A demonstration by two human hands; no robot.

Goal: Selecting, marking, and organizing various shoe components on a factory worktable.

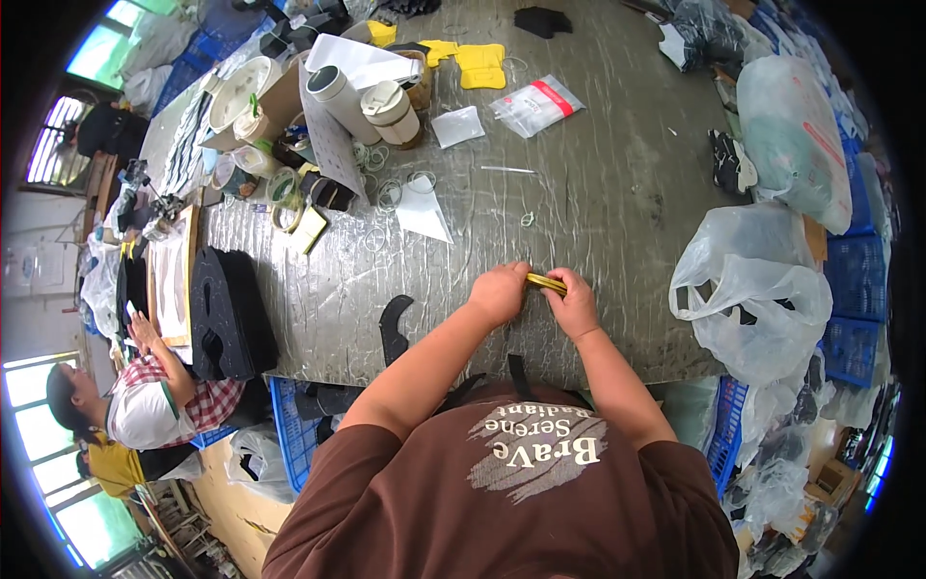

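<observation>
1. Because the dark cutout point(391, 330) lay just left of your left forearm point(424, 352) on the table point(617, 232), you did best, I judged, to keep that arm from dragging it.

2. The yellow strip point(547, 283) was straight in front of you, between your two hands, sloping a little with its right end nearer you. I could not tell whether it touched the tabletop, and it was too small to tell exactly what it was.

3. Your left hand point(499, 294) was closed at the left end, its own back hiding the thumb. A firm, quiet hold there seemed the right anchor.

4. Your right hand point(575, 303) pinched the right end between thumb and fingers, leaving a short middle stretch bare. Even pressure from both sides was probably the best guard against twisting or slipping.

5. Beyond your hands lay a small band point(528, 220), near enough, I thought, to deserve a glance before you reached forward.

6. Farther off, the white sheet point(422, 214), the thin stick point(508, 170) and the clear bag point(521, 114) lay well apart from your grip.

7. Farthest were the yellow pieces point(480, 68), which needed no attention, in my judgement.
</observation>
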